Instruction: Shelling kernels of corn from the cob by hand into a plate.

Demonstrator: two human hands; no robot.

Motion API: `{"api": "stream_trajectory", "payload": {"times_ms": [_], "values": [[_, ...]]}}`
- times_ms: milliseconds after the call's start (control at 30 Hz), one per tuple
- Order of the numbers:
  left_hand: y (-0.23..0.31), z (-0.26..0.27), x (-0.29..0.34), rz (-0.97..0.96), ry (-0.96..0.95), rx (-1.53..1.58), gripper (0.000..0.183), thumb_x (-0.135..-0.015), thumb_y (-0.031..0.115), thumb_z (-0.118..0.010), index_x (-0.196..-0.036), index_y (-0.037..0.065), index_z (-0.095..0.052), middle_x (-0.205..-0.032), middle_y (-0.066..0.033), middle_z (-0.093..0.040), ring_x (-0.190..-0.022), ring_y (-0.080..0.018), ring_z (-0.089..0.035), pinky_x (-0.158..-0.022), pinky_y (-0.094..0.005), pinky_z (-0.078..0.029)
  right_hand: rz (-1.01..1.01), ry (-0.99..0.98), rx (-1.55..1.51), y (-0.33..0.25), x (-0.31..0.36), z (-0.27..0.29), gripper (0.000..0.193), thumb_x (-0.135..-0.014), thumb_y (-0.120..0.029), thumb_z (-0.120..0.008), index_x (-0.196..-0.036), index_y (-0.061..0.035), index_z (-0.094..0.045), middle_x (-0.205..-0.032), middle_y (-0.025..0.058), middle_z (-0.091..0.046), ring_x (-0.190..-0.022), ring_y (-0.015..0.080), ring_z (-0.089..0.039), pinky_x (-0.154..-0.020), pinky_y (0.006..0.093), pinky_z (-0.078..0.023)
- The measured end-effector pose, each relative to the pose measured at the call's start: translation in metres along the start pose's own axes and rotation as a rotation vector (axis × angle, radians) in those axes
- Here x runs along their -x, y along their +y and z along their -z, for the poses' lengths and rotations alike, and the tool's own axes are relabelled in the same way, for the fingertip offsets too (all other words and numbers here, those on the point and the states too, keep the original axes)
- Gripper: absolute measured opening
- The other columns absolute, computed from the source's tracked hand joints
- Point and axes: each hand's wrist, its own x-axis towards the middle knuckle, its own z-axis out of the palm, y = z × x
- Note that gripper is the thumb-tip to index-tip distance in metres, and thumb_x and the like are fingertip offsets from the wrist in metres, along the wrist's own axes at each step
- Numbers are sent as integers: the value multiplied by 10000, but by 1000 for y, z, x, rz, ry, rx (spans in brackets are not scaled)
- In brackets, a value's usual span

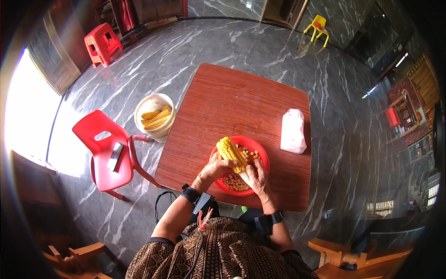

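A yellow ear of corn (231, 154) is tilted over a round red basin (265, 158) on the table. My left hand (214, 169) is closed around the ear's left side, with the thumb lying across it. Against its lower right end presses my right hand (256, 177), its fingers curled in on the ear. Some kernels are gone near that lower end, partly hidden by my fingers. Loose corn kernels (234, 182) lie in the basin below, mostly pale yellow with a few dark ones.
The brown wooden table (237, 96) also bears a white plastic-wrapped pack (292, 131) at right. A white bucket (159, 134) with several corn ears (156, 120) stands left of it. Beside that is a red chair (108, 153) holding a phone-like object (115, 156). Farther off are a red stool (102, 44) and a yellow chair (317, 29).
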Motion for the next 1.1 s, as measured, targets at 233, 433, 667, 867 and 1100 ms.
{"api": "stream_trajectory", "payload": {"times_ms": [233, 433, 667, 867, 1100], "values": [[-7, 14, -2, 6, -3, 22, 585, -704, 79, -689, -1228, 34, -434, -1120, -113, -579, -1023, -254, -579, -868, -383, -490, -228, -206, -204, -22, -1, 6, 576, -891, -387, -550, -1216, 76, -442, -947, 196, -596, -727, 251, -627, -628, 322, -494], [-5, 10, -2, -89, -48, 75, 594, -773, 153, -695, -1277, 34, -405, -1141, -106, -574, -1003, -244, -589, -853, -378, -502, -190, -201, -231, -26, -2, 10, 441, -893, -339, -550, -1132, 25, -484, -1024, 203, -571, -964, 345, -568, -804, 394, -450], [-1, 4, 0, -66, -18, -14, 563, -767, 172, -704, -1232, 29, -420, -1104, -121, -580, -965, -239, -602, -789, -371, -534, -74, -168, -188, -25, -1, 11, 319, -908, -247, -503, -1111, -2, -488, -1020, 201, -567, -966, 389, -548, -808, 397, -450], [2, -3, 3, -42, 18, 9, 554, -743, 154, -708, -1201, 22, -424, -1060, -124, -585, -974, -247, -591, -826, -379, -508, -88, -56, -341, -16, 1, 5, 255, -929, -216, -426, -1013, 3, -526, -902, 126, -555, -862, 201, -544, -748, 308, -445], [-1, 4, 4, -47, 24, -9, 607, -726, 180, -714, -1221, 24, -400, -1088, -136, -564, -992, -259, -575, -849, -380, -488, -83, -106, -196, -39, -4, 9, 306, -889, -289, -556, -1026, -17, -523, -908, 162, -586, -865, 302, -576, -755, 374, -452]]}}
